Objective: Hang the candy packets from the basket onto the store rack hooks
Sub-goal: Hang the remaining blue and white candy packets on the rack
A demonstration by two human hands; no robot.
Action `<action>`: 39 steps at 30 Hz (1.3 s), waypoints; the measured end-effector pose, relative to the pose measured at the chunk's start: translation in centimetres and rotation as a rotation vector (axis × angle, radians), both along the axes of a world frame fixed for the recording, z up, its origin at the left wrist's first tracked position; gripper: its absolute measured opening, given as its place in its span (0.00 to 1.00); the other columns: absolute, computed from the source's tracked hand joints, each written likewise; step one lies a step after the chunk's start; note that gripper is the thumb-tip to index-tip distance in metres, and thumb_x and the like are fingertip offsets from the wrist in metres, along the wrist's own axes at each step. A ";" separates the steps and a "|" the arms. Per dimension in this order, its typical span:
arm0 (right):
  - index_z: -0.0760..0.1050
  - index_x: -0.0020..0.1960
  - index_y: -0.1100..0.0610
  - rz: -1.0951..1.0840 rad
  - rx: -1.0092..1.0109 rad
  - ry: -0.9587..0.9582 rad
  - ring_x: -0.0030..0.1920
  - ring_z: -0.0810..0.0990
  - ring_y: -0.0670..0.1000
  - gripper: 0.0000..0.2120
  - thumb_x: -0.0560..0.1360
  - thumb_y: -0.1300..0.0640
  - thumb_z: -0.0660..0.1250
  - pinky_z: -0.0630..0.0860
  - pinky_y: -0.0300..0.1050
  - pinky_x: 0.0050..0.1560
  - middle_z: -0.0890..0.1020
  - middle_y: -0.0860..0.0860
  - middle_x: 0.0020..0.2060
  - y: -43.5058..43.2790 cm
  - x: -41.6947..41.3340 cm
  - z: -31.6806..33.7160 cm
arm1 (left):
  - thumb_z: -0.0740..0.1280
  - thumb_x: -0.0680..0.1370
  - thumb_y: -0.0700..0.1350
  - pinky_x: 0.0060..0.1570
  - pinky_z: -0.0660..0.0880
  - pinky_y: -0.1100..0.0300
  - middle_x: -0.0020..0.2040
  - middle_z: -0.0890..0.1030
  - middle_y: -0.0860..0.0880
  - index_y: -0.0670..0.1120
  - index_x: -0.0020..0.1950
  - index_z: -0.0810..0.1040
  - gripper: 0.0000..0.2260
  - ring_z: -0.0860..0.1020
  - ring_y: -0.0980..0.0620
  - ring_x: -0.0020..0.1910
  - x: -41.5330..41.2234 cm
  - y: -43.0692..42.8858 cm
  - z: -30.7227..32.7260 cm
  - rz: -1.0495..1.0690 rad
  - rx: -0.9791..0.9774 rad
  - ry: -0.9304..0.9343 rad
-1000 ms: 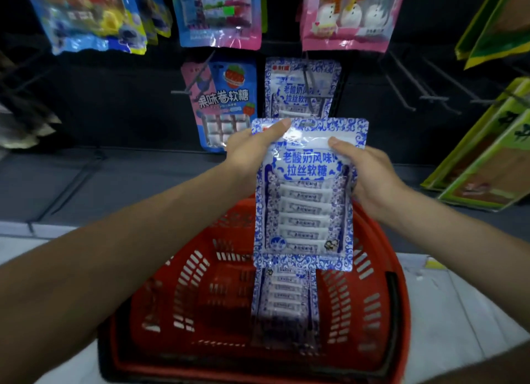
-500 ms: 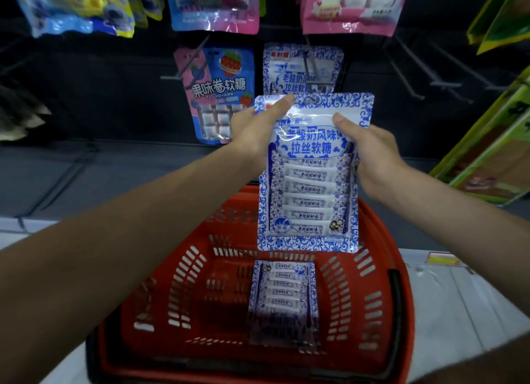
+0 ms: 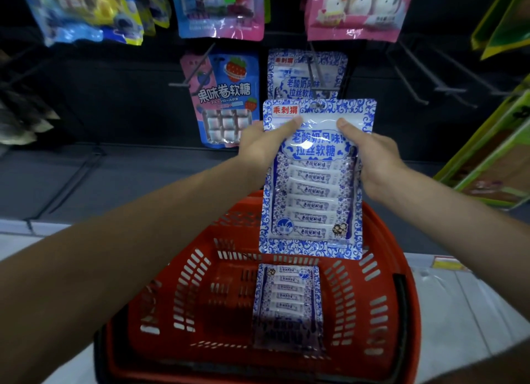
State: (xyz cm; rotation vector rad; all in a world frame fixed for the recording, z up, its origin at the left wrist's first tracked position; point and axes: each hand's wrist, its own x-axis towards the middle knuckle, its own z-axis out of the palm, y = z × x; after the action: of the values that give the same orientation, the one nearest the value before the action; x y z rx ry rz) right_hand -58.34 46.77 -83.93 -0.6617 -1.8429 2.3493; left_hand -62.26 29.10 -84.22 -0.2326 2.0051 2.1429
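- Left hand (image 3: 265,145) and right hand (image 3: 372,157) grip the blue-white candy packet (image 3: 312,197) by its upper sides, upright above the red basket (image 3: 183,292).
- Its hang hole sits just below the hook (image 3: 317,76) bearing a matching packet; bare hooks stand at right.

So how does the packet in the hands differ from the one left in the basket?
The held packet is upright, pinched near its top by the left hand and right hand; the basket packet lies flat on the floor of the basket, untouched. The held packet's hang hole faces the rack; the basket packet is turned the other way. Both share the blue-and-white pattern.
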 end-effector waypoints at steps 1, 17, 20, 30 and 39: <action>0.83 0.58 0.64 0.000 0.000 -0.011 0.45 0.89 0.58 0.19 0.74 0.52 0.79 0.86 0.54 0.42 0.88 0.58 0.46 0.0 0.0 0.0 | 0.81 0.63 0.69 0.75 0.68 0.38 0.77 0.72 0.44 0.45 0.82 0.61 0.56 0.72 0.40 0.75 0.6 -0.1 -0.6 -0.034 -0.033 0.005; 0.70 0.66 0.52 0.029 0.341 -0.085 0.50 0.85 0.52 0.27 0.71 0.53 0.76 0.83 0.53 0.53 0.83 0.50 0.53 0.2 1.1 -0.7 | 0.74 0.80 0.48 0.53 0.79 0.65 0.61 0.83 0.53 0.49 0.71 0.72 0.22 0.82 0.58 0.58 5.5 -1.1 -4.9 -0.107 -0.209 0.224; 0.59 0.74 0.44 0.105 0.505 -0.028 0.52 0.84 0.51 0.39 0.71 0.57 0.77 0.80 0.53 0.58 0.82 0.46 0.54 0.4 2.5 -1.2 | 0.75 0.79 0.51 0.60 0.78 0.56 0.62 0.82 0.53 0.49 0.72 0.72 0.24 0.82 0.55 0.60 4.7 -0.4 -4.1 -0.070 -0.201 0.208; 0.61 0.76 0.33 0.220 0.643 -0.073 0.57 0.82 0.50 0.51 0.59 0.49 0.79 0.80 0.52 0.61 0.79 0.49 0.63 0.3 1.8 -2.2 | 0.76 0.69 0.64 0.68 0.74 0.40 0.74 0.73 0.44 0.56 0.78 0.55 0.45 0.75 0.40 0.69 2.3 0.7 -3.0 0.075 -0.346 0.186; 0.60 0.81 0.40 0.205 0.702 -0.061 0.55 0.79 0.49 0.47 0.70 0.59 0.78 0.76 0.44 0.55 0.76 0.43 0.63 0.6 -0.6 -2.3 | 0.71 0.80 0.57 0.56 0.72 0.54 0.75 0.66 0.45 0.56 0.82 0.59 0.34 0.73 0.49 0.54 2.6 0.8 -4.3 0.034 -0.589 0.300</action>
State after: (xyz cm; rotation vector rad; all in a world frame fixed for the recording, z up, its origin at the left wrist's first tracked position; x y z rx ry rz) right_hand -58.95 47.36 -86.27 -0.4666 -2.6341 1.5766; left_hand -59.64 29.94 -88.49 -0.0238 2.7873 1.6205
